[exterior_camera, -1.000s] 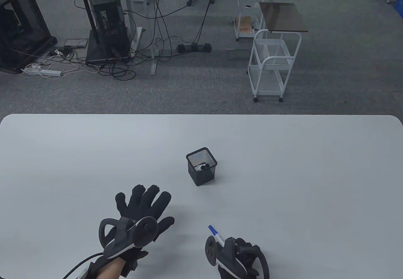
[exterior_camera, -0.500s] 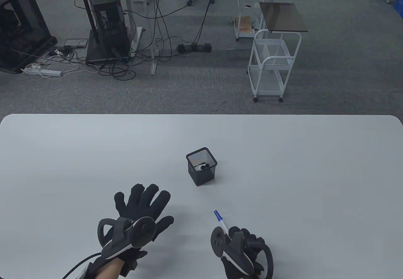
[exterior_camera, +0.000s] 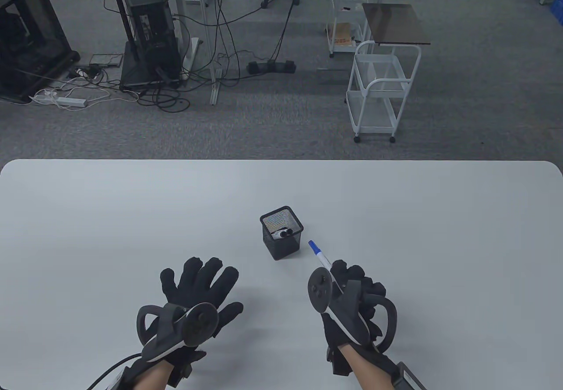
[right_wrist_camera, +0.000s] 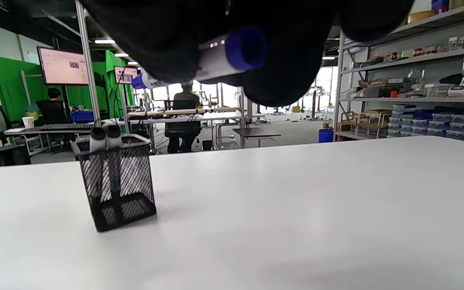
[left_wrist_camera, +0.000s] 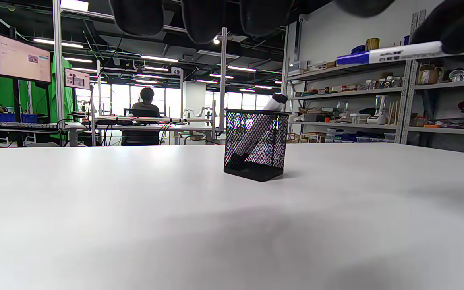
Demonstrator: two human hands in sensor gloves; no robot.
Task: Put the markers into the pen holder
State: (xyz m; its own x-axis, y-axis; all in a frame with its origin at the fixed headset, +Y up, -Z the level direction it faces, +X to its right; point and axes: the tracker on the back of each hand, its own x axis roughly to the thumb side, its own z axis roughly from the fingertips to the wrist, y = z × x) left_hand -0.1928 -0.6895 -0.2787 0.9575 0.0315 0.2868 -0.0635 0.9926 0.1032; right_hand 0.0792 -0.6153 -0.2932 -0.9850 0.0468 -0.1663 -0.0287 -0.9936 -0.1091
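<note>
1. Table view:
   - Standing upright near the middle of the smooth white table (exterior_camera: pixel 132 214): square black wire-mesh pen holder (exterior_camera: pixel 282 233), already containing two white cylindrical markers (exterior_camera: pixel 283 233) with dark ends, leaning against its near right side.
   - Gripping a slim white marker with a blue cap (exterior_camera: pixel 319 256): right hand (exterior_camera: pixel 352 295) in a black knit glove, fingers curled around the barrel. Capped end pointing up-left toward the holder, just beside its right side, not touching.
   - Lying flat, palm down, fingers spread, holding nothing: left hand (exterior_camera: pixel 198 295), well left of the holder.

2. Left wrist view:
   - Hanging in from the top edge: rounded black fingertips (left_wrist_camera: pixel 204 18), gripping nothing.
   - Showing through the open mesh of the holder (left_wrist_camera: pixel 256 145): tilted white barrels, one dark rounded end (left_wrist_camera: pixel 278 98) rising above the rim.
   - Hovering at upper right, above rim level: blue-capped marker (left_wrist_camera: pixel 393 53), lying nearly level in the dark glove.

3. Right wrist view:
   - Wrapping closely around the white barrel: gloved fingers (right_wrist_camera: pixel 167 44), blue butt end (right_wrist_camera: pixel 246 48) facing the camera.
   - Standing lower left: holder (right_wrist_camera: pixel 115 185), two dark marker ends (right_wrist_camera: pixel 106 133) side by side at its rim.
</note>
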